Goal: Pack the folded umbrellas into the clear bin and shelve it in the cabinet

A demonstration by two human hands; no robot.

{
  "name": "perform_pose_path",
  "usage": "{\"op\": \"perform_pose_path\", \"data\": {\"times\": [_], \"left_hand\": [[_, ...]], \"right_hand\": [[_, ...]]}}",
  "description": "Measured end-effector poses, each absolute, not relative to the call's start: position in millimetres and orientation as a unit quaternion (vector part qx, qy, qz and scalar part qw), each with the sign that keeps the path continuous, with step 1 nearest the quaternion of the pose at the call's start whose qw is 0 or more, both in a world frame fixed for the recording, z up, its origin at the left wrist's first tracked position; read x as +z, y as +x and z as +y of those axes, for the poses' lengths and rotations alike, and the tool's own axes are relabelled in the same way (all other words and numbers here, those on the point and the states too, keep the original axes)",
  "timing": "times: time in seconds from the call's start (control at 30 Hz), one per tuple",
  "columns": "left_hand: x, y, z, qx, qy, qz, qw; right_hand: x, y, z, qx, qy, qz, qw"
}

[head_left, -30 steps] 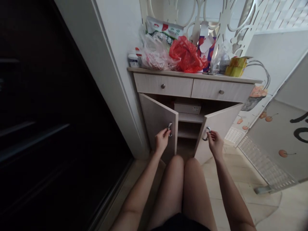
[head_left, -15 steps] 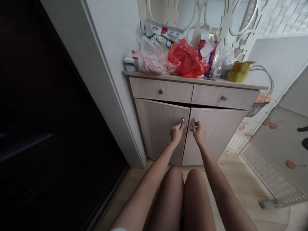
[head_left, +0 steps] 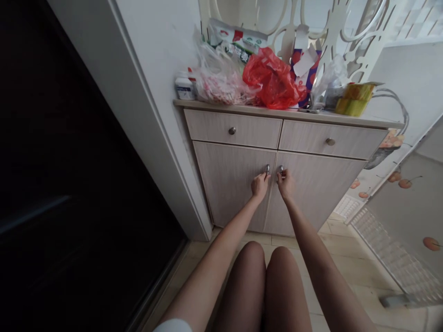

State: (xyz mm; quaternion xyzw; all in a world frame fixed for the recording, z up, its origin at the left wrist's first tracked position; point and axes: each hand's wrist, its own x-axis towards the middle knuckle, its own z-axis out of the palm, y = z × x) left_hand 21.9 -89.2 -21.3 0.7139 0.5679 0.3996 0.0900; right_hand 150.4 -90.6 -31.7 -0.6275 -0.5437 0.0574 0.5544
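A low pale-wood cabinet (head_left: 311, 193) stands in front of me with two drawers above two doors. Both doors are closed flush. My left hand (head_left: 259, 185) is closed round the metal handle (head_left: 267, 169) of the left door (head_left: 228, 184). My right hand (head_left: 285, 183) is closed round the metal handle (head_left: 281, 169) of the right door (head_left: 321, 191). The two hands sit side by side at the middle seam. My bare knees (head_left: 266, 258) are just below, close to the cabinet.
The cabinet top carries a red plastic bag (head_left: 272, 80), a clear bag (head_left: 221, 80), a small white jar (head_left: 182, 87) and a yellow-green pack (head_left: 355, 97). A dark doorway (head_left: 69, 184) lies to the left. A glass panel with cherry prints (head_left: 411, 207) leans at the right.
Both cabinet doors have swung from wide open to fully closed. My hands came together at the middle, still holding the handles.
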Motion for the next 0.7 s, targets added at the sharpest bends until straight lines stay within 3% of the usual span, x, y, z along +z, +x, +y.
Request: {"op": "perform_pose_path", "data": {"times": [0.37, 0.5, 0.6, 0.7], "left_hand": [[-14, 27, -87, 0.397, 0.715, 0.568, 0.097], [1, 15, -92, 0.389, 0.721, 0.555, 0.144], [16, -7, -103, 0.448, 0.661, 0.534, 0.277], [26, -34, -122, 0.469, 0.569, 0.407, 0.539]], "right_hand": [[-29, 151, -89, 0.069, -0.628, -0.544, 0.552], [-23, 160, -98, 0.103, -0.612, -0.543, 0.566], [-18, 170, -115, 0.161, -0.583, -0.492, 0.626], [-14, 179, -142, 0.335, -0.485, -0.440, 0.677]]}}
